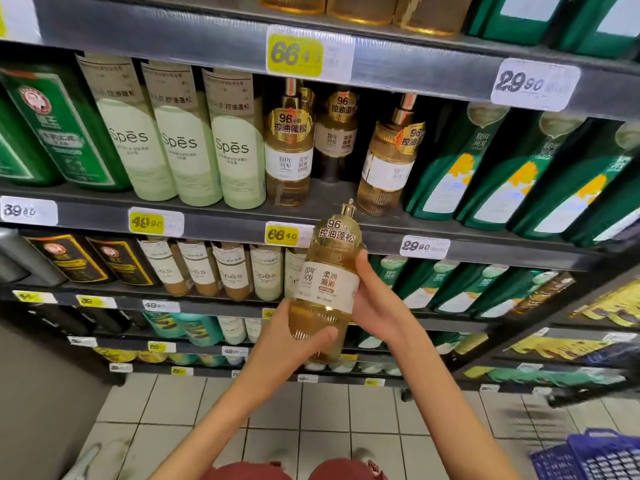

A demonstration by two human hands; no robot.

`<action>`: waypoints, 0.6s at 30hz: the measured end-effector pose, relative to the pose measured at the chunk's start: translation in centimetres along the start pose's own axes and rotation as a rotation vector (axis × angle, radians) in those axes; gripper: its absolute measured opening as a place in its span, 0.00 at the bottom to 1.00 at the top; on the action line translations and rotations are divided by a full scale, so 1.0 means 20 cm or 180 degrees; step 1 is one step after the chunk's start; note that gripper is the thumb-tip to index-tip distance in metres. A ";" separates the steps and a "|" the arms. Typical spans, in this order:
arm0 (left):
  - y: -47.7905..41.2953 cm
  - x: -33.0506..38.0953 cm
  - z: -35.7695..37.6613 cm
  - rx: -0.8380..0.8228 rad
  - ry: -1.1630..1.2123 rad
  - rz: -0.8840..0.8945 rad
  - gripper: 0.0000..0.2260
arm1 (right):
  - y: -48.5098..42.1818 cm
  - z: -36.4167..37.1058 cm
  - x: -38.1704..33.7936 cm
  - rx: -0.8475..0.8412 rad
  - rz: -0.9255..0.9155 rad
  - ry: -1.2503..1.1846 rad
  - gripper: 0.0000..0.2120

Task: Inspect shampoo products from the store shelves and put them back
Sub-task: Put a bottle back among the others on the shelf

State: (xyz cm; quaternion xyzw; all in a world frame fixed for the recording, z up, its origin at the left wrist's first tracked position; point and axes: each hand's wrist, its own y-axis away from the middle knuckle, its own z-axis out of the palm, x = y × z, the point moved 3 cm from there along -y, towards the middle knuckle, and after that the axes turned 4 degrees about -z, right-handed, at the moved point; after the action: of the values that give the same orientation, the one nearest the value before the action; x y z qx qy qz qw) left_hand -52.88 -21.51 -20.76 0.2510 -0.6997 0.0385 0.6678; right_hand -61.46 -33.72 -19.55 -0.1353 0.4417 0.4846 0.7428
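A clear golden shampoo bottle (327, 275) with a gold pump top and a white label is held upright in front of the shelves, label towards me. My left hand (294, 344) grips its lower part, thumb across the front. My right hand (372, 299) holds the bottle's right side behind the label. On the shelf (221, 216) just above stand matching golden bottles (289, 150), with a gap between them and another golden bottle (388, 161).
Pale green Spes bottles (180, 140) stand left of the golden ones, dark green bottles (491, 168) to the right. Lower shelves hold more bottles. A blue shopping basket (592, 459) sits on the tiled floor at the bottom right.
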 end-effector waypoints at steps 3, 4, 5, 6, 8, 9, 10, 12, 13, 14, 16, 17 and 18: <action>0.01 -0.01 0.01 -0.0803 0.0797 -0.0139 0.43 | 0.00 0.01 0.03 -0.0313 0.0031 -0.0468 0.44; 0.01 -0.02 0.02 -0.1053 0.1036 -0.0221 0.45 | 0.00 0.02 0.03 -0.0363 0.0014 -0.0537 0.44; 0.01 -0.04 0.02 -0.1195 0.1189 -0.0337 0.47 | 0.00 0.03 0.04 -0.0363 -0.0037 -0.0568 0.41; 0.00 -0.06 0.01 -0.1266 0.1253 -0.0451 0.48 | 0.00 0.03 0.04 -0.0296 -0.0109 -0.0554 0.36; -0.02 -0.07 -0.01 -0.1325 0.1030 -0.0489 0.44 | 0.01 0.03 0.04 0.0011 -0.0255 -0.0426 0.31; -0.03 -0.08 -0.02 -0.1281 0.0746 -0.0436 0.40 | 0.01 0.03 0.04 0.0211 -0.0314 -0.0304 0.30; -0.04 -0.08 -0.03 -0.1161 0.0440 -0.0374 0.34 | 0.01 0.03 0.03 0.0391 -0.0364 -0.0105 0.29; -0.04 -0.08 -0.04 -0.0762 -0.0005 -0.0305 0.26 | 0.02 0.04 0.01 0.0645 -0.0462 0.0375 0.27; -0.04 -0.08 -0.04 -0.0473 -0.0172 -0.0286 0.27 | 0.01 0.06 0.00 0.0730 -0.0522 0.0571 0.24; -0.04 -0.07 -0.03 -0.0140 -0.0362 -0.0243 0.29 | 0.01 0.07 0.00 0.0794 -0.0609 0.0731 0.21; -0.04 -0.04 0.00 0.0371 -0.0679 -0.0053 0.33 | 0.01 0.10 0.00 0.0874 -0.0789 0.0908 0.16; -0.03 -0.03 0.02 0.0521 -0.0694 0.0060 0.32 | 0.01 0.11 0.00 0.0896 -0.0832 0.0947 0.16; -0.03 -0.02 0.02 0.0601 -0.0649 0.0144 0.30 | 0.02 0.11 0.00 0.0882 -0.0839 0.0975 0.18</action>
State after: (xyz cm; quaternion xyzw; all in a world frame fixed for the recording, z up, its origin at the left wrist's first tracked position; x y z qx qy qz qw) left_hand -52.96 -22.12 -21.34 0.2995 -0.7627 0.0935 0.5655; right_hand -60.53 -32.14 -18.19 -0.1605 0.5900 0.2921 0.7354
